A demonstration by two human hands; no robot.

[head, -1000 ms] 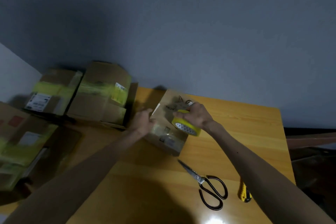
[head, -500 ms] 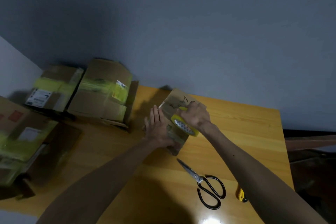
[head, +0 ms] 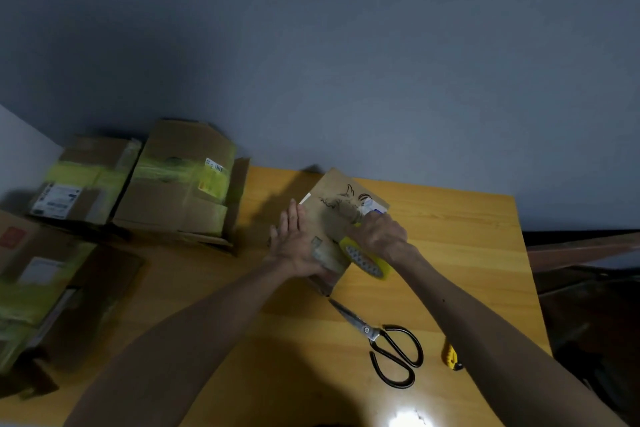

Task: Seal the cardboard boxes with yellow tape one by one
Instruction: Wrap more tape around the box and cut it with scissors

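Centrally, a small cardboard box (head: 332, 215) was observed on the wooden table (head: 450, 236), printed face upward. The left hand (head: 294, 246) was laid flat against its left side with the fingers straight and together, while the right hand (head: 379, 236) was clamped round the yellow tape roll (head: 367, 262), held against the box's near right edge. Black-handled scissors (head: 388, 343) and a yellow utility knife (head: 452, 355) were noted nearer the person, apart from the box, and larger boxes (head: 183, 184) banded with yellow tape were recorded at far left.
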